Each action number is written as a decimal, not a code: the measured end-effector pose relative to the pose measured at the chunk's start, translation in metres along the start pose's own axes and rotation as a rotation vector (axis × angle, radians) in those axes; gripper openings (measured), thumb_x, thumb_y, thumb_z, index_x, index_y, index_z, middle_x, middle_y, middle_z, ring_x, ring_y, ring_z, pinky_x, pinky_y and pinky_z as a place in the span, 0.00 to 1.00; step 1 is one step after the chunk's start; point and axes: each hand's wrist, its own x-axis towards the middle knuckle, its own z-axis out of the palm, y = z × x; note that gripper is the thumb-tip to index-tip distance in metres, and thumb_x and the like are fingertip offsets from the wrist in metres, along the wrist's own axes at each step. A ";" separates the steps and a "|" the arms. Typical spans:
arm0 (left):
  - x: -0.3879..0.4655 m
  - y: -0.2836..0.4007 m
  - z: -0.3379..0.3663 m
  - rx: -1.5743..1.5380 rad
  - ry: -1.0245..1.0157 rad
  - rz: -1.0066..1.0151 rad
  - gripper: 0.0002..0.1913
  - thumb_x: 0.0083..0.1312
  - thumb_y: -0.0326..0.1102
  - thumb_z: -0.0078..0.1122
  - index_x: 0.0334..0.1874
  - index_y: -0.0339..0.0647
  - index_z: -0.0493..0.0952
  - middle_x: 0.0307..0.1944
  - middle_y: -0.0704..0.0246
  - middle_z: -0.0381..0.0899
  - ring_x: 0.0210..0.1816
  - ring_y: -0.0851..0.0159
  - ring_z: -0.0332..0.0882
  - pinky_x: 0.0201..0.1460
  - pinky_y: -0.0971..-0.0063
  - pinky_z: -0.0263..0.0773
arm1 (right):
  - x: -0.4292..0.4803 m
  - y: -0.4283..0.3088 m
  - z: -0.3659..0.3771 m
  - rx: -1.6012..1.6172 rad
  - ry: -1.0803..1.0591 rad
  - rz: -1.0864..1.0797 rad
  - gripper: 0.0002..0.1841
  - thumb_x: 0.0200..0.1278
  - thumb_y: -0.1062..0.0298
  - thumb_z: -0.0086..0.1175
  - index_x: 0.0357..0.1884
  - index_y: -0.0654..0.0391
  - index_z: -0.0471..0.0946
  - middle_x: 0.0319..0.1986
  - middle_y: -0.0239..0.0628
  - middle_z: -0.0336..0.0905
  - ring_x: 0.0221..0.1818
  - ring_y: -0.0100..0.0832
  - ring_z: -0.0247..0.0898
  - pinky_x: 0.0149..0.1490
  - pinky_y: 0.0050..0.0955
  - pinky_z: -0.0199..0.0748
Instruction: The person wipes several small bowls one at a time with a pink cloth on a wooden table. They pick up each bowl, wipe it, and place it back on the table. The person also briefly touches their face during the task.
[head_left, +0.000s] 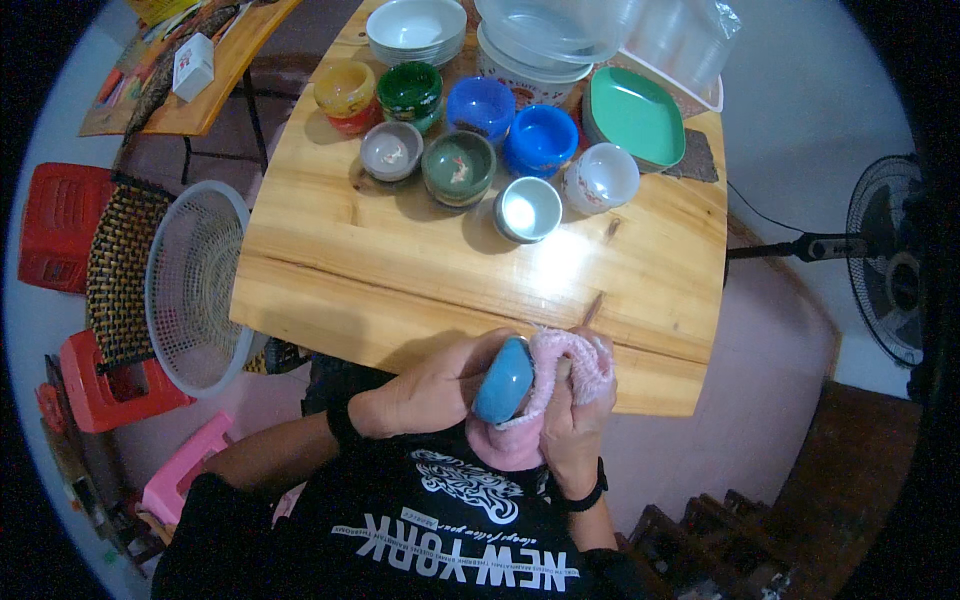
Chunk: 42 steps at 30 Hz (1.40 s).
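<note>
My left hand (442, 382) grips a small blue bowl (501, 382), tilted on its side just off the table's near edge. Bunched in my right hand (577, 420) is a pink cloth (551, 360), pressed against the bowl's open side. Part of the cloth hangs below the bowl in front of my shirt. The bowl's inside is turned away and hidden. Farther up the wooden table (420, 277) stand several small bowls: a pale one (528, 210) nearest me, a white one (601, 178), a dark green one (459, 171) and a grey one (391, 152).
Behind are blue bowls (541, 140), a yellow bowl (345, 88), stacked white bowls (416, 30), a green tray (637, 116) and a plastic-covered tub (532, 75). A white plastic basket (199, 289) sits left on a woven seat (124, 270). A fan (889, 262) stands right.
</note>
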 end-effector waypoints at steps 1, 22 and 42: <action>0.001 -0.001 0.000 -0.016 0.047 0.074 0.24 0.67 0.32 0.54 0.65 0.37 0.62 0.57 0.59 0.72 0.59 0.64 0.69 0.64 0.70 0.63 | 0.000 0.001 0.000 -0.033 -0.007 -0.028 0.09 0.58 0.79 0.55 0.40 0.68 0.72 0.32 0.46 0.77 0.32 0.38 0.77 0.39 0.28 0.74; 0.003 0.012 -0.006 0.725 0.508 0.495 0.17 0.59 0.33 0.63 0.48 0.33 0.72 0.31 0.55 0.79 0.31 0.54 0.81 0.29 0.67 0.75 | -0.001 0.008 0.010 0.326 -0.159 0.436 0.13 0.62 0.69 0.58 0.44 0.65 0.71 0.32 0.39 0.79 0.35 0.26 0.74 0.41 0.24 0.71; -0.019 0.019 -0.058 0.708 0.199 0.202 0.14 0.61 0.29 0.53 0.49 0.35 0.70 0.21 0.56 0.74 0.23 0.53 0.78 0.26 0.62 0.71 | 0.005 -0.001 -0.009 0.025 -0.085 0.271 0.11 0.56 0.70 0.63 0.37 0.62 0.76 0.27 0.40 0.78 0.29 0.30 0.75 0.36 0.27 0.73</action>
